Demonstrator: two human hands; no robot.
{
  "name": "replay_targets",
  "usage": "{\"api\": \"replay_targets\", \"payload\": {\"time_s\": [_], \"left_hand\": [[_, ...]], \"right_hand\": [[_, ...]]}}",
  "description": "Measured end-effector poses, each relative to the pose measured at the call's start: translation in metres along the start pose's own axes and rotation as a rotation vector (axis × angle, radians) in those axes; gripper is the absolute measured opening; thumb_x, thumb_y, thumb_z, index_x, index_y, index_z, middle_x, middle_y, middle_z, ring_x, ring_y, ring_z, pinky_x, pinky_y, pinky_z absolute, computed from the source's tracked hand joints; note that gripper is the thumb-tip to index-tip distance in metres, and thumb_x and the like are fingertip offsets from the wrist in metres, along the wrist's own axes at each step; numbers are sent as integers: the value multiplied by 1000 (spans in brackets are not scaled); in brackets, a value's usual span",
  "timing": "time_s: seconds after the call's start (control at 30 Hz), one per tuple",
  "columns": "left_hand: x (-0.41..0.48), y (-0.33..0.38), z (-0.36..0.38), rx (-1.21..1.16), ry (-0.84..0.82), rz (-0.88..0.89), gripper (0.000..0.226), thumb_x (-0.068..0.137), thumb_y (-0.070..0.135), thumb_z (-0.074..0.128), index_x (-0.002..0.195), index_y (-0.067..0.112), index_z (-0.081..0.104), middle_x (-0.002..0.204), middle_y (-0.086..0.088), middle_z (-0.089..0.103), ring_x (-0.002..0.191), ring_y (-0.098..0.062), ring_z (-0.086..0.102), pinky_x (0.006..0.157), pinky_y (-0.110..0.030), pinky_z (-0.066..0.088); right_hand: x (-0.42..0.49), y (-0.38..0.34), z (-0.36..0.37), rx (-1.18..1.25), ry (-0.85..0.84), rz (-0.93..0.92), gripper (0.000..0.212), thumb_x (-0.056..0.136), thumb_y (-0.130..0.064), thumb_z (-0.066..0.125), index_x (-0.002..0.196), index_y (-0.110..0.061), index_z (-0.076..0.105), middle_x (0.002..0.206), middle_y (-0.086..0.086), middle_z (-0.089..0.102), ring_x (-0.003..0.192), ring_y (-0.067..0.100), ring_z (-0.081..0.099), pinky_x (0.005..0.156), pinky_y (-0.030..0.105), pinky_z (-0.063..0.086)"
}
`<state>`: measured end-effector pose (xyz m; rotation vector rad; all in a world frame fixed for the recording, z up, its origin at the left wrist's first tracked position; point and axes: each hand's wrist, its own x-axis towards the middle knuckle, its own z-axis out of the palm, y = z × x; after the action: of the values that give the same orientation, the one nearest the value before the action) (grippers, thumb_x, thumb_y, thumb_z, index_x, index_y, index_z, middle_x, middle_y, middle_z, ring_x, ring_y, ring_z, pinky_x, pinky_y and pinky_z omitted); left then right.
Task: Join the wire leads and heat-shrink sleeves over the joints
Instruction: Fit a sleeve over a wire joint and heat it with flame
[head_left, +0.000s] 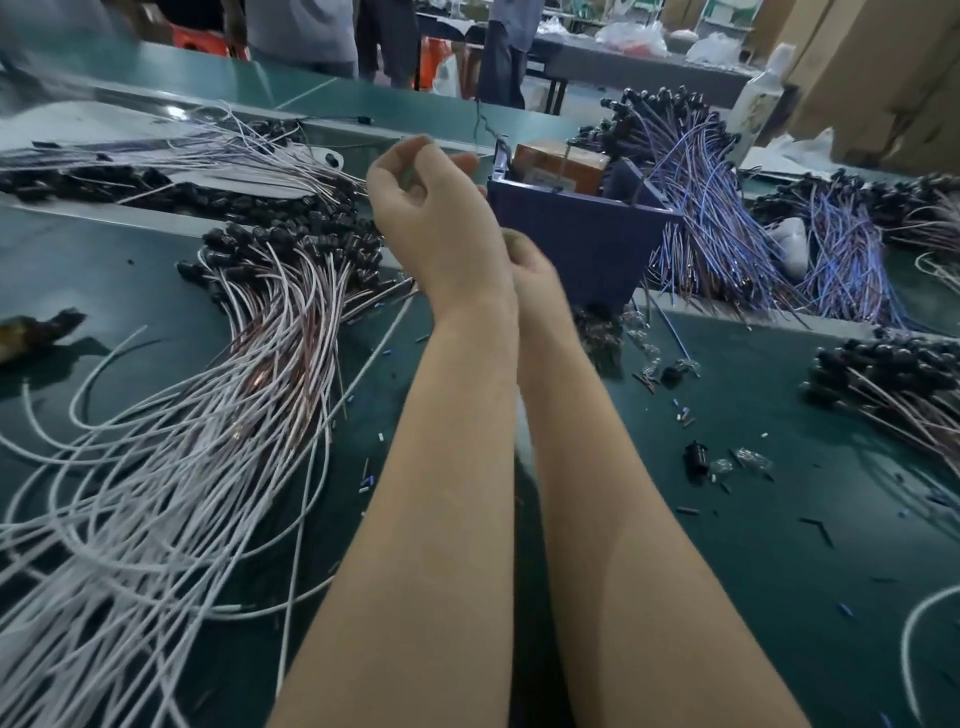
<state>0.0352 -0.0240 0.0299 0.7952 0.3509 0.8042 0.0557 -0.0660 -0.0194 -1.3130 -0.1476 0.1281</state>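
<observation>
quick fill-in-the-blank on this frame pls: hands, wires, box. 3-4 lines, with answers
1. The white wires lie to the ____ of the left hand.
2. The left hand sits ____ in the picture than the right hand.
3. The blue wires lie to the ____ of the box.
4. The colour of the table top is ____.

Missing words: left; higher; right; green

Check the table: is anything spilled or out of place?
Yes. Small tube bits and clear scraps lie scattered on the table right of the arms, outside any pile. One black part lies alone among them.
</observation>
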Motion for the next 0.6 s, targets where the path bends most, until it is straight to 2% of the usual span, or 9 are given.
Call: {"api": "replay_targets", "payload": {"time_s": [0.1,0.17,0.23,0.33,0.43,0.5,0.6], "left_hand": [[-1,-8,-1,189,-83,-107,28,96,17,37,71,10,49,56,-2,51,41,-9,42,40,-18,33],[-8,-16,0,377,-234,-228,39,98,26,33,69,9,52,52,-1,52,34,-7,43,36,-12,31],[-16,-23,5,563,-431,-341,44,99,31,34,68,7,55,49,0,57,31,-6,47,34,-9,28],[-27,-28,12,813,-719,-456,46,100,40,36,87,3,60,56,-4,66,41,-12,62,37,-13,42],[-32,-35,18,931,-797,-487,57,100,50,27,116,3,55,84,-7,68,61,-16,69,54,-26,56],[-35,-42,22,896,-759,-509,54,100,49,25,130,9,46,88,-3,56,69,-15,65,68,-31,57],[-40,-59,27,539,-646,-612,43,102,39,31,131,9,40,85,2,48,71,-13,61,74,-34,56]], "right_hand": [[-4,-17,-24,134,11,-108,9,96,0,47,95,-6,54,79,7,62,62,14,60,62,22,54],[-6,-31,-43,166,69,-202,10,96,0,46,94,-6,54,79,8,62,64,16,60,62,23,54],[-8,-37,-59,146,143,-274,12,96,0,46,92,-8,54,77,7,62,60,16,57,55,25,50],[-11,-41,-78,100,277,-317,15,97,1,44,90,-10,53,75,8,62,62,18,55,61,28,48],[-13,-44,-93,200,337,-300,14,97,-1,45,90,-11,52,73,5,65,61,14,59,62,24,50],[-13,-46,-101,318,361,-255,14,97,-2,46,89,-11,52,67,3,68,56,10,61,58,20,51],[-13,-48,-110,394,351,-161,11,96,-4,49,89,-5,57,66,3,70,56,8,64,57,16,53]]}}
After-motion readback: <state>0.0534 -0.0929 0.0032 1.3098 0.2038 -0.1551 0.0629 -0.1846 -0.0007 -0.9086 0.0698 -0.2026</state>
